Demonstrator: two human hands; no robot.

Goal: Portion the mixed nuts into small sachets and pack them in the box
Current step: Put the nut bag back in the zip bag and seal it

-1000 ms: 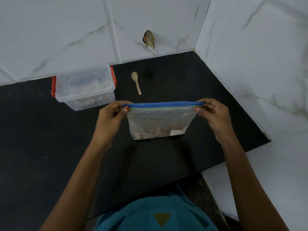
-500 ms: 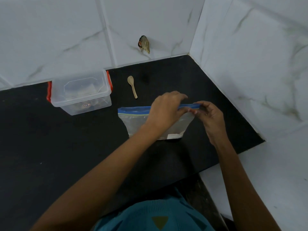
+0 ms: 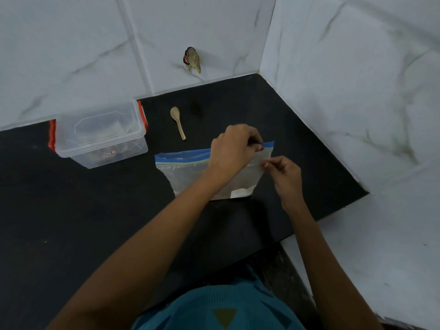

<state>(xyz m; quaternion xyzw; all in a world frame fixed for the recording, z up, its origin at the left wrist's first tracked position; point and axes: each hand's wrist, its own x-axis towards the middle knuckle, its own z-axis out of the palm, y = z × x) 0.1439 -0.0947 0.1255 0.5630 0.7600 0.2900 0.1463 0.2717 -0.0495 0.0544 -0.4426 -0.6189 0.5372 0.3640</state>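
Head view: a clear, soft plastic zip bag (image 3: 190,173) with a blue strip (image 3: 183,156) along its top sits on the matt black worktop (image 3: 71,222), long axis running left to right, strip toward the wall (image 3: 95,55). Left grip (image 3: 232,148) pinches the strip near its right end; right grip (image 3: 284,173) pinches the bag's right edge just below

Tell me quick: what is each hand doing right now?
Left hand: pinching the blue strip of the zip bag, near its right end.
Right hand: pinching the zip bag's right edge, below the blue strip.
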